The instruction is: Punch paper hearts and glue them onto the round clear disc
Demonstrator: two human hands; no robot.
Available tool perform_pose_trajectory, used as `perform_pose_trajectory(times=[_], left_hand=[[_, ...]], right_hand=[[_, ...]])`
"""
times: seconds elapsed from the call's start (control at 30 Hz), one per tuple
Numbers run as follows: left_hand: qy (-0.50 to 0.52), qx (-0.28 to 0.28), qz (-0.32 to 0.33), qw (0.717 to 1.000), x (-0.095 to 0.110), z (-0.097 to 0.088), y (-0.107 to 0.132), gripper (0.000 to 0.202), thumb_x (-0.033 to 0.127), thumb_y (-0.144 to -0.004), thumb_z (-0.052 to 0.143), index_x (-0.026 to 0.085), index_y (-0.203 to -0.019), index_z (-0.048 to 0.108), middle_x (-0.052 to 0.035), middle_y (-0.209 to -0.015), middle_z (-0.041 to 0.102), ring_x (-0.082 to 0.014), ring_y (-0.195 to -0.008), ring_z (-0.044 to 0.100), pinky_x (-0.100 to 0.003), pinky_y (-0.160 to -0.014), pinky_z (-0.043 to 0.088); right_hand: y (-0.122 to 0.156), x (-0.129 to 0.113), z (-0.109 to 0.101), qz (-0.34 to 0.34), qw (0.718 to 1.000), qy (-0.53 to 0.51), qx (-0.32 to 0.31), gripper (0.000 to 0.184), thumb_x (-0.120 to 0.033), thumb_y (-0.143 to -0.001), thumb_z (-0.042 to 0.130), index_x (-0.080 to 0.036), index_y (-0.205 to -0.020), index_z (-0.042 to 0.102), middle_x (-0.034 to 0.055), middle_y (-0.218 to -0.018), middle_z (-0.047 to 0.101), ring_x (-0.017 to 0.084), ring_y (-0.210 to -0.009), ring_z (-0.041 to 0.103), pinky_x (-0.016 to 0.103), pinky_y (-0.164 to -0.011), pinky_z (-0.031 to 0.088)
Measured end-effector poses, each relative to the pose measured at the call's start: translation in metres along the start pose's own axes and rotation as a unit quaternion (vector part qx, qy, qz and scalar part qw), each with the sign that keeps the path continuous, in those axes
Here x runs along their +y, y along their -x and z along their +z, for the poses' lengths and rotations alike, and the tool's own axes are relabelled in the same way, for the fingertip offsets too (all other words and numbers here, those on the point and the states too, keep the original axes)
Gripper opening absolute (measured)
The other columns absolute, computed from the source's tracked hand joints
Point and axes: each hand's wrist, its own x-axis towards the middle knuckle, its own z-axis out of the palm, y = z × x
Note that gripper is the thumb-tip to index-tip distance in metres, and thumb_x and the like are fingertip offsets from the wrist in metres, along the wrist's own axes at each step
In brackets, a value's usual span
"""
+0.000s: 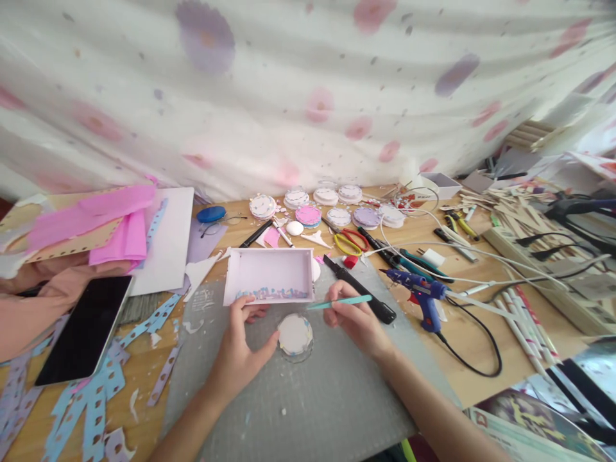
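My right hand (353,317) pinches a pair of slim teal tweezers (353,299), their thin tip pointing left near the front corner of a white box. My left hand (243,340) is open, fingers at the front edge of this shallow box (269,256) and thumb at the rim of a round white disc. The disc (294,333) lies flat on the grey cutting mat (337,398), with small coloured bits round its edge. Small blue, pink and white pieces (274,294) lie along the box's near side.
Finished-looking discs (308,215) stand along the back. At right lie a black cutter (360,289), a blue glue gun (423,295) with its cord, scissors (349,240) and pliers (423,264). A phone (86,327) and paper strips (96,398) cover the left.
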Motion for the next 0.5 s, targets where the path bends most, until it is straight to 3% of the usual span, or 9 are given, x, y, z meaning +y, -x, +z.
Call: perform_pose_trajectory(times=[0.3,0.4,0.5], left_hand=[[-0.008,0.001,0.012,1.000,-0.004,0.001,0.000,0.058,0.023,-0.082,0.063,0.024,-0.129,0.028,-0.0106,-0.113,0.063,-0.0233,-0.101,0.064,-0.046,-0.091,0.048],[-0.010,0.000,0.014,1.000,-0.004,0.001,-0.001,0.059,0.022,-0.082,0.063,0.024,-0.129,0.028,-0.0106,-0.113,0.064,-0.0233,-0.101,0.064,-0.046,-0.091,0.048],[-0.011,-0.002,0.017,1.000,-0.003,0.001,-0.001,0.057,0.022,-0.083,0.062,0.024,-0.129,0.027,-0.0105,-0.113,0.064,-0.0229,-0.100,0.064,-0.045,-0.090,0.048]], right_hand=[[0.017,-0.052,-0.031,-0.107,0.985,0.047,0.126,0.017,-0.034,-0.083,0.061,-0.026,-0.078,0.048,-0.0054,-0.057,0.039,0.014,-0.050,0.035,0.029,-0.052,0.030],[0.024,-0.047,-0.029,-0.101,0.980,0.088,0.146,0.014,-0.035,-0.088,0.060,-0.026,-0.085,0.050,-0.0041,-0.061,0.048,0.015,-0.054,0.044,0.029,-0.054,0.036],[0.033,-0.031,-0.018,-0.093,0.963,0.207,0.147,0.012,-0.037,-0.097,0.051,-0.026,-0.097,0.056,0.0021,-0.080,0.063,0.017,-0.068,0.056,0.032,-0.065,0.046]])
